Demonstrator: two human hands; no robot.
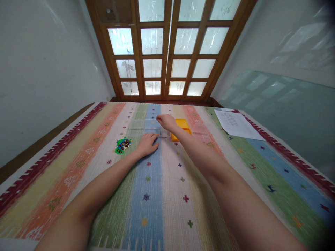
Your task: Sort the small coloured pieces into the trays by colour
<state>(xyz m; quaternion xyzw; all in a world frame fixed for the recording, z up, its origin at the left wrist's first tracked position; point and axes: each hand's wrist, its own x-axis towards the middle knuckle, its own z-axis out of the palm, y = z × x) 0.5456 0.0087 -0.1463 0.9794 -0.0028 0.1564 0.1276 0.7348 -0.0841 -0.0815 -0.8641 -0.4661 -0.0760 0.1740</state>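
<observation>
My left hand lies low on the tablecloth with its fingers stretched out, the tips at the near edge of a clear plastic tray. Above the tray's right part is my right hand, bent at the wrist, with thumb and fingers pinched together. Whatever the pinch may hold is too small to make out. Just right of that hand shows a yellow tray, partly covered by my right forearm. A pile of small green, blue, dark and yellow plastic pieces lies left of my left hand.
A striped, patterned tablecloth covers the table. Printed paper sheets lie at the far right. More clear plastic trays seem to extend left and right of the middle ones. Beyond the table stand wood-framed glass doors.
</observation>
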